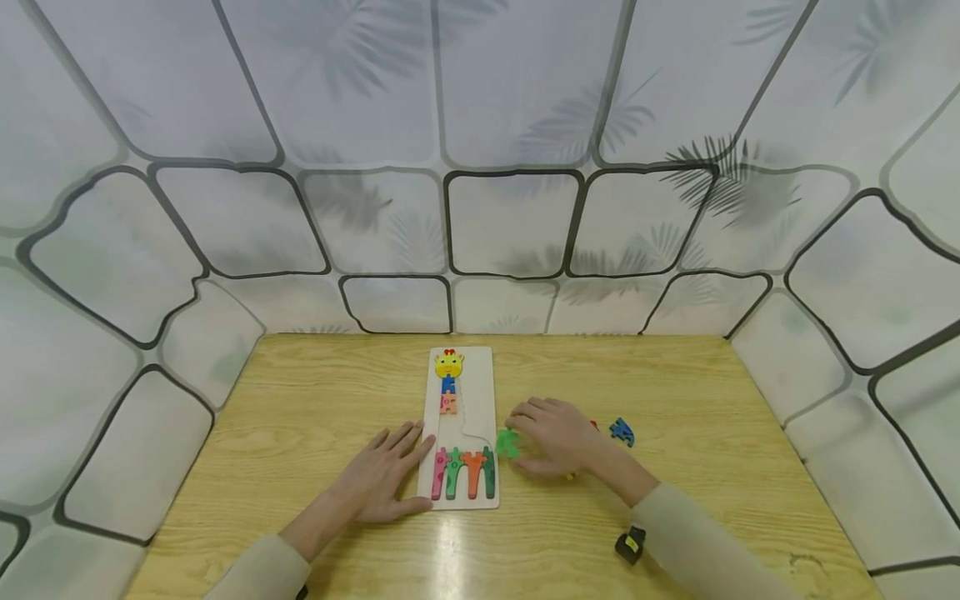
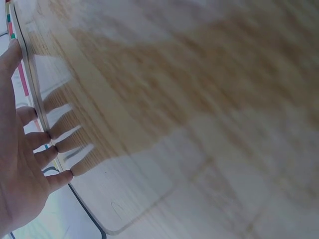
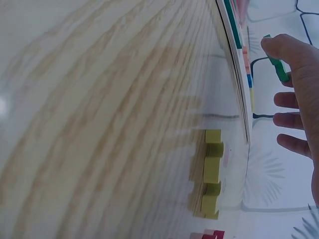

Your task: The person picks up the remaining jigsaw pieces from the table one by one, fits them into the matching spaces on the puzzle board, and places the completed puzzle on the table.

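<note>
The left edge of the giraffe puzzle board (image 1: 450, 432) is touched by the left hand (image 1: 384, 481), with its fingers straight. Just right of the board, the light green puzzle piece (image 1: 507, 443) is pinched by the right hand (image 1: 558, 437); it is judged light, stiff and rather smooth, best held by its edges. Farther, the red piece (image 1: 594, 425) is mostly hidden by the right hand, and is cut off in the right wrist view.

Beige sleeves (image 1: 701, 537), black yellow-marked wrist device (image 1: 628, 547)
</note>
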Demonstrator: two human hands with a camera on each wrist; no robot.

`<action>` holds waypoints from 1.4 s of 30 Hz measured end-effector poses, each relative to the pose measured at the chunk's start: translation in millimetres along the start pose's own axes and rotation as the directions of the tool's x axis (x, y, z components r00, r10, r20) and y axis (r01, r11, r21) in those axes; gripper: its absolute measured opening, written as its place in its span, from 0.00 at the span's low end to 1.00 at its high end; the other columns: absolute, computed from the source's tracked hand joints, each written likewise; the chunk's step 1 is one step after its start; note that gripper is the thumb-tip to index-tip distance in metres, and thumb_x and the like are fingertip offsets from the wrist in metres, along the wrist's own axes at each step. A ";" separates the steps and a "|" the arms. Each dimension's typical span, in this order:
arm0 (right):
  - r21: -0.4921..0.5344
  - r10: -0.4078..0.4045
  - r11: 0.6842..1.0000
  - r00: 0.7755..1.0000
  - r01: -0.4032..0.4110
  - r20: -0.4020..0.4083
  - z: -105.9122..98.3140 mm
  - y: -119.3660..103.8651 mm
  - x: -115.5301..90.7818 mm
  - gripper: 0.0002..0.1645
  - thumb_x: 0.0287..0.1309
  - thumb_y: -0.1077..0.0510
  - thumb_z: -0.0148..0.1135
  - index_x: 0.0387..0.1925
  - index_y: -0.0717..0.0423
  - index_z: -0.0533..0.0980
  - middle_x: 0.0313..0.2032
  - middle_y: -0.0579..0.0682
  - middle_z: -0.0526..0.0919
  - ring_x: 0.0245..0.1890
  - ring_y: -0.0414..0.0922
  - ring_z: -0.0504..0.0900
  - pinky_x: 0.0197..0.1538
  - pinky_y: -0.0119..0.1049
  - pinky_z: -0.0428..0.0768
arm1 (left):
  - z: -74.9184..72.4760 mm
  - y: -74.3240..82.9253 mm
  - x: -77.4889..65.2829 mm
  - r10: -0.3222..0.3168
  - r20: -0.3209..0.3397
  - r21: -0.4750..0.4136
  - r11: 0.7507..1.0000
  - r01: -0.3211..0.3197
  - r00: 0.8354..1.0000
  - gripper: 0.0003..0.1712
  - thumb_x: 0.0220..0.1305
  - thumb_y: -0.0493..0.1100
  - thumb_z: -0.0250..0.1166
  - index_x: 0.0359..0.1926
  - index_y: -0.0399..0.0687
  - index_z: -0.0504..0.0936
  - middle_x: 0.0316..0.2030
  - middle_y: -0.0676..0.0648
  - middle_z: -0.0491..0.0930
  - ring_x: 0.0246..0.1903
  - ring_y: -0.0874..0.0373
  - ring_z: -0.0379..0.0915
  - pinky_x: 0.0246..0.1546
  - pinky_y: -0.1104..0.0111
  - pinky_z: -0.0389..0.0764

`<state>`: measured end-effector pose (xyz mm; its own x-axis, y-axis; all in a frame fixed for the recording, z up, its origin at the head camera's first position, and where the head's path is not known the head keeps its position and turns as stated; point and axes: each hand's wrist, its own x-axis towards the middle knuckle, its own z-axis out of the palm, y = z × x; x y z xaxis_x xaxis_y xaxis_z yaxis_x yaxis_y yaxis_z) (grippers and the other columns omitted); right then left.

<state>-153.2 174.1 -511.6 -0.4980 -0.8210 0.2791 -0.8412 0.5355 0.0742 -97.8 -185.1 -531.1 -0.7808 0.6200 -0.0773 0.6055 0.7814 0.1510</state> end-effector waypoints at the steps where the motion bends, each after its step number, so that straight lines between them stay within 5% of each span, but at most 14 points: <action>1: -0.001 0.001 1.000 1.000 -0.001 0.004 1.1 -0.2 1.5 0.32 0.58 0.34 0.73 0.57 0.47 0.82 0.51 0.44 0.87 0.50 0.43 0.85 0.51 0.41 0.88 | 0.3 -0.1 0.1 0.001 0.000 0.000 1.000 -0.001 1.000 0.56 0.68 0.80 0.54 0.82 0.49 0.61 0.82 0.37 0.59 0.81 0.38 0.58 0.78 0.40 0.67; 17: 0.008 0.057 0.998 0.988 -0.059 0.146 6.8 -5.8 23.7 0.32 0.65 0.31 0.64 0.61 0.45 0.80 0.55 0.44 0.85 0.55 0.43 0.84 0.58 0.40 0.86 | 1.4 -0.8 -0.3 0.006 -0.008 -0.007 1.000 -0.006 1.000 0.55 0.68 0.79 0.54 0.82 0.49 0.61 0.82 0.37 0.59 0.81 0.38 0.58 0.78 0.40 0.66; 42: 0.101 0.064 0.991 0.983 -0.082 0.173 18.4 -6.8 48.4 0.34 0.68 0.29 0.62 0.64 0.44 0.79 0.56 0.43 0.85 0.55 0.41 0.84 0.58 0.38 0.87 | -0.3 0.1 -0.1 0.010 -0.010 0.010 1.000 -0.009 1.000 0.55 0.68 0.79 0.54 0.82 0.49 0.62 0.81 0.37 0.60 0.80 0.39 0.59 0.78 0.41 0.67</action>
<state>-175.4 127.1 -516.2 -0.5796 -0.8070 0.1132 -0.8144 0.5784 -0.0464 -97.7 -185.2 -530.8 -0.7764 0.6267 -0.0658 0.6145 0.7761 0.1415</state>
